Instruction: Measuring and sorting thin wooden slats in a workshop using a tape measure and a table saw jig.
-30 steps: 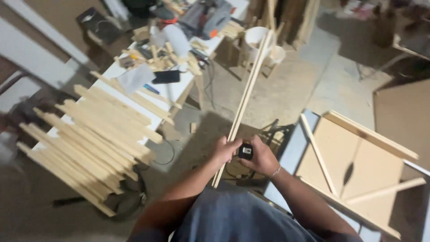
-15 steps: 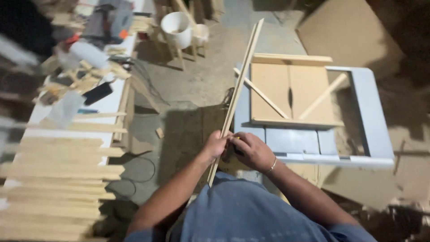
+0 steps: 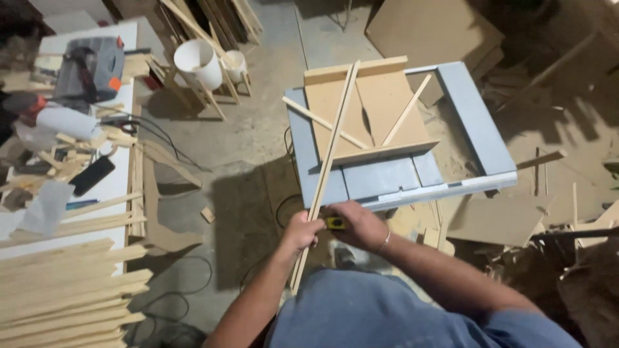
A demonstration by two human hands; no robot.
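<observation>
Wood strips, long and thin, lie slanted over the grey table saw, near ends below its front edge. Left hand grips them closed. Right hand closes around what seems a small yellow-black tool.

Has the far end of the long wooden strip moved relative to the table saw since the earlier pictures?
Yes. The strip swung right: its far tip now lies over the wooden sled on the table saw; earlier it pointed at the white bucket.
</observation>
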